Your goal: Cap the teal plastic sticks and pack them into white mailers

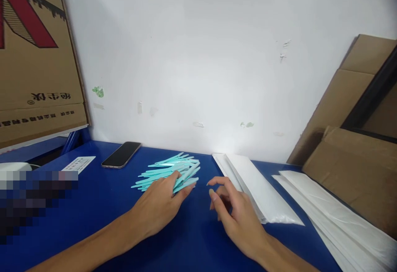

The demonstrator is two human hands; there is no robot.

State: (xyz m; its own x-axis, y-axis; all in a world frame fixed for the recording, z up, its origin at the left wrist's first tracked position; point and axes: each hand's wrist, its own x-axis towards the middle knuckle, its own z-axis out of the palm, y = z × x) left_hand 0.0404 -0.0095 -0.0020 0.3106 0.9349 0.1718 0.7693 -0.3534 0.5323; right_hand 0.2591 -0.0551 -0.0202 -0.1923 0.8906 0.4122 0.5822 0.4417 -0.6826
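Observation:
A loose pile of thin, flat light-teal strips [155, 174] lies on the blue table [102, 218]; I cannot tell exactly what kind of thing they are. My left hand [161, 203] is at the near right side of the pile, its fingers partly hidden among the strips. Several teal strips stick up between its thumb and fingers, tilted to the right. To the right of the pile, my right hand [238, 218] hovers with bent fingers, thumb and index apart, and nothing between them. Just behind that hand lie white plastic-looking envelopes [257, 185].
A dark-screened phone [121, 155] and a printed card [80, 164] lie at the back left. More white envelopes [338, 218] are at the right, beside cardboard [356, 172]. A large carton [40, 69] stands at the left. A white wall [198, 65] closes off the back.

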